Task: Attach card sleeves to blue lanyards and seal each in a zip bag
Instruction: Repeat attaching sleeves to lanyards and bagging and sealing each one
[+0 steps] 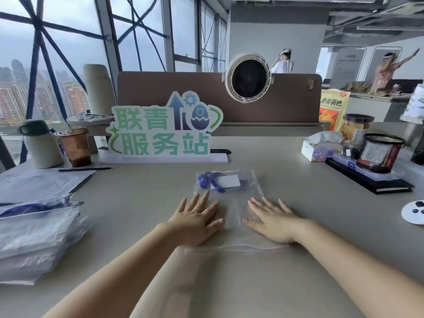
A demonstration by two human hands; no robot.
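Observation:
A clear zip bag (pixel 234 207) lies flat on the grey desk in front of me, its zip edge nearest me. Inside its far end sit a coiled blue lanyard (pixel 207 181) and a card sleeve (pixel 229 181) with a white card. My left hand (pixel 196 218) presses flat on the bag's left side, fingers straight and spread. My right hand (pixel 271 220) presses flat on its right side the same way. Neither hand grips anything.
A stack of filled zip bags (pixel 34 239) with blue lanyards lies at the left edge. A standing sign (pixel 163 127), cups (pixel 74 145) and a pen (pixel 85 169) sit behind. A mesh pen holder (pixel 379 152), a black notebook (pixel 371 180) and a tissue box (pixel 321 148) stand at the right.

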